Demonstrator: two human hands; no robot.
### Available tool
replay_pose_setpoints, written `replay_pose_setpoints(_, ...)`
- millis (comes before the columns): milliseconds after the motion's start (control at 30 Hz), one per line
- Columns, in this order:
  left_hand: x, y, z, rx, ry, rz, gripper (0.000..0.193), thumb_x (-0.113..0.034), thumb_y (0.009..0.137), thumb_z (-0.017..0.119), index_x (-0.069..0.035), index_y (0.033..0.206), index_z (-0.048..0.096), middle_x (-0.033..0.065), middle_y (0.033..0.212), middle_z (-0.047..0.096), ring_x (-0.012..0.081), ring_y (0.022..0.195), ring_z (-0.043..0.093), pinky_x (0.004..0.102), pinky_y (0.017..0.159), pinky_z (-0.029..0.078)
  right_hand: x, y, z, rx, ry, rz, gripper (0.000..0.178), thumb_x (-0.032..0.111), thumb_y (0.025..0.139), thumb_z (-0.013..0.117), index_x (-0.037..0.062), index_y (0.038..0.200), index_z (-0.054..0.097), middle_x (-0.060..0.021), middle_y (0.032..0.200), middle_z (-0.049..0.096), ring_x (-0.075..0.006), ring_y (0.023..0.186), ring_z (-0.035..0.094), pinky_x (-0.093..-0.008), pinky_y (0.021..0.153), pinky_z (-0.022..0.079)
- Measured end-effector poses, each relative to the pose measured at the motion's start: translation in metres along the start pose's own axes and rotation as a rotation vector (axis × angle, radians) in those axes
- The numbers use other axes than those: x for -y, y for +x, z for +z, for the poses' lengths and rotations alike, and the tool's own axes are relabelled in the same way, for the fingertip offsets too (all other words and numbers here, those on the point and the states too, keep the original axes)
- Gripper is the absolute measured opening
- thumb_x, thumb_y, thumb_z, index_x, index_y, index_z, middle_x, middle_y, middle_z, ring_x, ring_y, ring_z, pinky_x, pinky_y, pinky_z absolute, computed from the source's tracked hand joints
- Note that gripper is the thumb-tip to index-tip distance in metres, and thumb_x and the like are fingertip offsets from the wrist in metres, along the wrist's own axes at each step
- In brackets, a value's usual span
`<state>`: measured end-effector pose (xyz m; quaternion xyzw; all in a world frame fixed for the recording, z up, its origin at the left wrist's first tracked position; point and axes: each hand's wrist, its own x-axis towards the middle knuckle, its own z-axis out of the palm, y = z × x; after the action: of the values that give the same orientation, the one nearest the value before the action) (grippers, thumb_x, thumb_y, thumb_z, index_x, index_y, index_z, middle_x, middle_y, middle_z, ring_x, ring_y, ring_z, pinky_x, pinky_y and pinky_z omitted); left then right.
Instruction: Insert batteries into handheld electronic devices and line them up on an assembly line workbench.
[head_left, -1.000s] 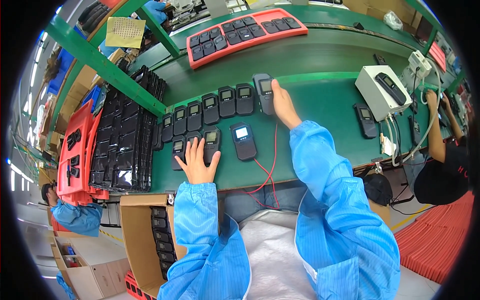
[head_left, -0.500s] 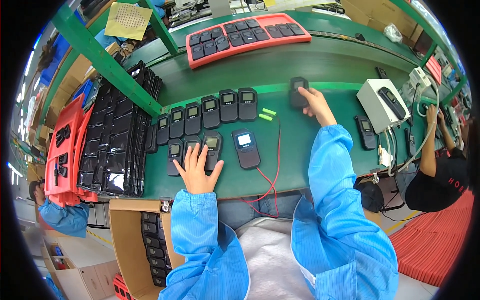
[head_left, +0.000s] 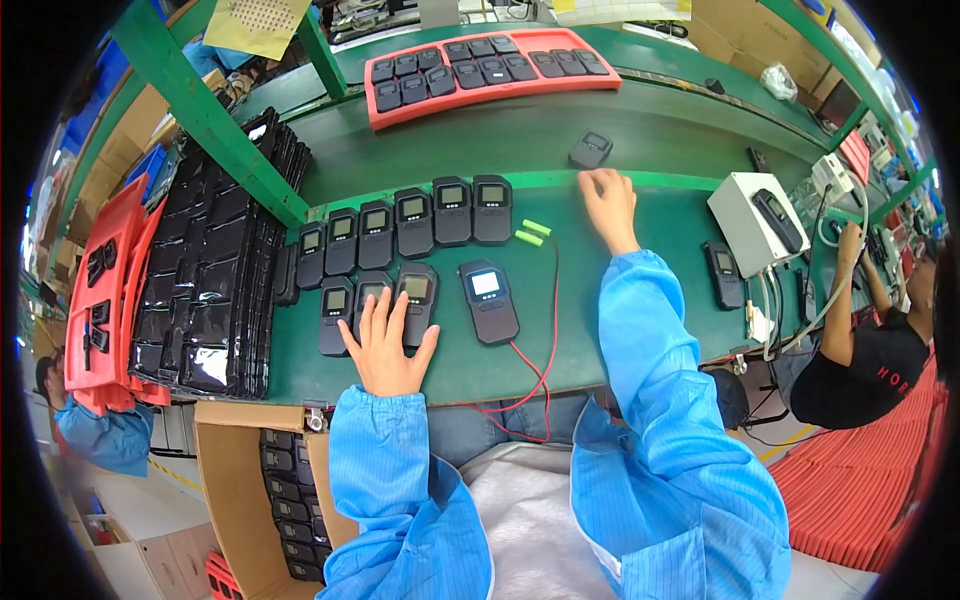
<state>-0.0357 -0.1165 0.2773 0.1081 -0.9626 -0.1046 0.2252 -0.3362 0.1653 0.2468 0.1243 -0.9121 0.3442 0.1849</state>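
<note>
My left hand point(head_left: 390, 345) lies with fingers spread over the front row of black handheld meters, its fingertips on the middle meter point(head_left: 373, 283) and beside the right-hand one point(head_left: 416, 287). Just short of the green belt edge, my right hand point(head_left: 611, 205) is empty, its fingers loosely bent. Beyond its fingertips a single black meter point(head_left: 591, 149) rests on the dark green conveyor point(head_left: 450, 145). Between my hands lies a meter with a lit screen point(head_left: 487, 300), a red wire point(head_left: 545, 370) running from its lower end. Two green battery cells point(head_left: 533, 232) lie behind it.
A back row of meters point(head_left: 412, 222) stands near the belt. Beyond it is a red tray point(head_left: 495, 75) of black parts. Black plastic trays point(head_left: 215, 270) are stacked left, above a cardboard box point(head_left: 235, 480) of meters. A white box point(head_left: 752, 222) and a co-worker point(head_left: 860, 365) are at right.
My right hand has let go of the meter, which now lies farther off on the conveyor. That hand has drawn slightly left. My left hand stays over the front row.
</note>
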Motion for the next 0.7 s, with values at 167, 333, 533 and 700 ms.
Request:
replay_pose_setpoints(167, -0.003, 0.001, 0.0, -0.004, -0.004, 0.014, 0.061, -0.038, 0.083, 0.073, -0.016, 0.136, 0.056, 0.0069, 0.145, 0.049, 0.0292, 0.14, 0.039, 0.0639, 0.115, 0.013, -0.004, 0.011, 0.016, -0.491, -0.329, -0.186, 0.037, 0.037, 0.093, 0.062, 0.0045, 0.11, 0.07, -0.013, 0.103, 0.069, -0.031, 0.111, 0.057, -0.0412, 0.092, 0.044)
replay_pose_setpoints(333, -0.002, 0.001, -0.003, -0.006, 0.041, 0.072, 0.062, -0.04, 0.08, 0.075, -0.014, 0.133, 0.058, 0.0097, 0.144, 0.05, 0.0317, 0.139, 0.039, 0.0652, 0.114, 0.015, 0.027, -0.002, -0.016, 0.014, 0.309, -0.139, 0.033, 0.037, 0.089, 0.067, 0.0072, 0.102, 0.072, -0.0117, 0.098, 0.069, -0.0276, 0.091, 0.063, -0.0373, 0.078, 0.049)
replay_pose_setpoints(533, -0.015, 0.009, -0.015, 0.034, 0.079, 0.094, 0.062, -0.034, 0.076, 0.077, -0.013, 0.131, 0.057, 0.0084, 0.137, 0.056, 0.0325, 0.133, 0.044, 0.0618, 0.113, 0.019, 0.072, -0.032, -0.05, 0.602, 0.22, -0.273, 0.028, 0.026, 0.086, 0.072, 0.0037, 0.101, 0.067, -0.0106, 0.09, 0.066, -0.0195, 0.078, 0.06, -0.0334, 0.068, 0.047)
replay_pose_setpoints(700, -0.025, 0.024, -0.025, 0.141, 0.007, 0.018, 0.06, -0.031, 0.074, 0.077, -0.012, 0.128, 0.058, 0.0063, 0.123, 0.063, 0.0306, 0.116, 0.053, 0.0533, 0.108, 0.03, 0.094, -0.042, -0.05, 0.659, 0.323, -0.226, 0.03, 0.015, 0.084, 0.071, 0.004, 0.109, 0.059, -0.0085, 0.093, 0.065, -0.0174, 0.078, 0.06, -0.0305, 0.068, 0.047)
